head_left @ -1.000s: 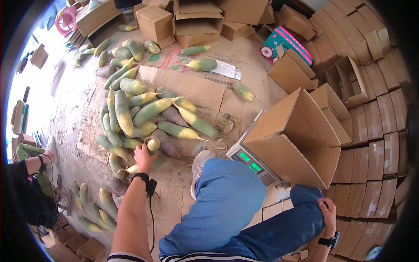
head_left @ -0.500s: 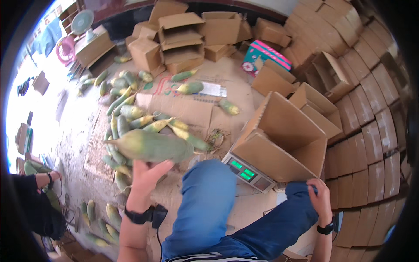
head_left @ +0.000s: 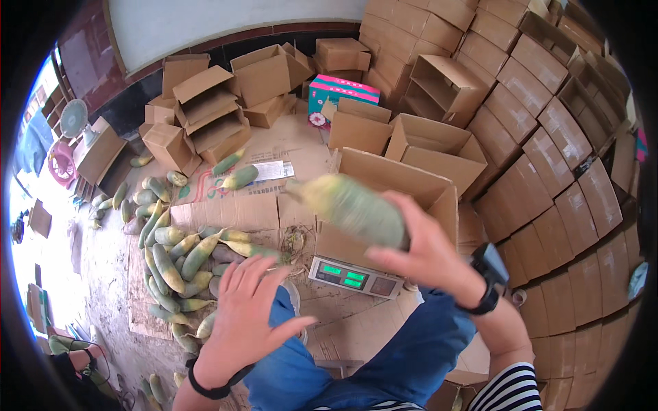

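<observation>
Wearing blue jeans (head_left: 425, 335) and a striped sleeve (head_left: 507, 394), a person has both hands up before the knees. The left hand (head_left: 250, 315) is released, fingers and thumb spread wide, holding nothing, with a dark band (head_left: 216, 390) around its wrist. In view it overlaps one knee and the near edge of a heap of radishes. The right hand (head_left: 432, 246), with a black wrist device (head_left: 490, 274), is grasping one large radish (head_left: 353, 209) by its green, blunt end. This radish is slightly blurred, its pale, tapered tip pointing up and to the left. It shows in front of an open box (head_left: 353, 240); how high it is above the box I cannot tell. That box stands on a scale (head_left: 385, 286) with green lit digits.

To the left, the heap of radishes (head_left: 168, 264) lies on and around flattened cardboard (head_left: 226, 218). A co-worker's hand (head_left: 94, 351) shows near the left rim. Beyond the heap, more radishes lie near a white paper sheet (head_left: 271, 170). Farther back are a teal and pink box (head_left: 343, 96), a pink fan (head_left: 62, 164) and, on the right, tall stacks of boxes (head_left: 541, 178), with a pale wall (head_left: 240, 24) behind.
</observation>
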Motion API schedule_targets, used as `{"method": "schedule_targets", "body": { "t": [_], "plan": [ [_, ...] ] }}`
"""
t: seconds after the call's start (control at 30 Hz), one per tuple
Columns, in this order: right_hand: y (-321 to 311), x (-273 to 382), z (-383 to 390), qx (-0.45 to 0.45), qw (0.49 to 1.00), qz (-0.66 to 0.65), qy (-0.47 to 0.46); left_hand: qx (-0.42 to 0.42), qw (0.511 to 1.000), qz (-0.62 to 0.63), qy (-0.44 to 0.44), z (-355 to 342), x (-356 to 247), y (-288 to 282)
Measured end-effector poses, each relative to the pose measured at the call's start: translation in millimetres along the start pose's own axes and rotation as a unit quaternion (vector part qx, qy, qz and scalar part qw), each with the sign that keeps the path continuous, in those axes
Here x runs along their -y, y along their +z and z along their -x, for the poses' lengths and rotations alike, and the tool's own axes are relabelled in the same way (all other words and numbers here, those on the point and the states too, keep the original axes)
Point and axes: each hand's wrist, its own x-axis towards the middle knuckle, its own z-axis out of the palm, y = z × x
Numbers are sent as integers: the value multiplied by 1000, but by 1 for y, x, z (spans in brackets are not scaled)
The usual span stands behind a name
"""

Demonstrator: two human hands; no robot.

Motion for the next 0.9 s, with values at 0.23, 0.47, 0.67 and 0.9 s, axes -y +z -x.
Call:
{"method": "schedule_targets", "body": {
  "t": [0.23,0.47,0.67,0.9],
  "plan": [
    [-5,-172,-45,239,922,243,183,6,985,-168,-22,17,44,25],
    [72,-262,-41,412,885,125,178,-12,990,-142,9,8,49,22],
    [36,-208,-40,382,901,124,162,-4,993,-120,6,7,54,28],
    [34,-96,2,298,944,60,126,3,996,-88,34,9,54,39]
  ]
}}
